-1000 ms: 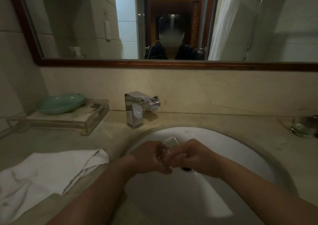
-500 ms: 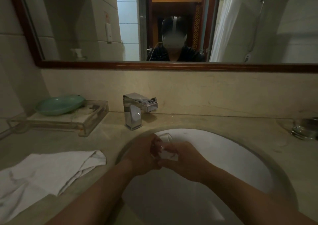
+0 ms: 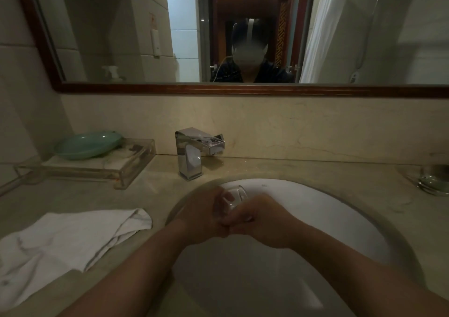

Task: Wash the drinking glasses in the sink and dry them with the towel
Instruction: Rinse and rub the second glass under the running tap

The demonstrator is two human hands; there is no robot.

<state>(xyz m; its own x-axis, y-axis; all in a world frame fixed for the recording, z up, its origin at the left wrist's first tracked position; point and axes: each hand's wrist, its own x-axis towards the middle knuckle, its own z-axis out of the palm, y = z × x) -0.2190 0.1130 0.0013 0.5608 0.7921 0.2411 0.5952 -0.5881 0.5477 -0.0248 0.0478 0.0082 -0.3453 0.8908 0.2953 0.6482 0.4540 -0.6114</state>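
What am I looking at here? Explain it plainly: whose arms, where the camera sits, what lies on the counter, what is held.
No machine here: these are a person's bare arms, filmed by one wide camera worn on the head, looking down at a bathroom sink. The left hand and right hand together grip a clear drinking glass over the basin. On the counter lie a white towel at the left, a clear tray bearing a green dish, a chrome faucet, and a second glass far right. The mirror reflects the person.
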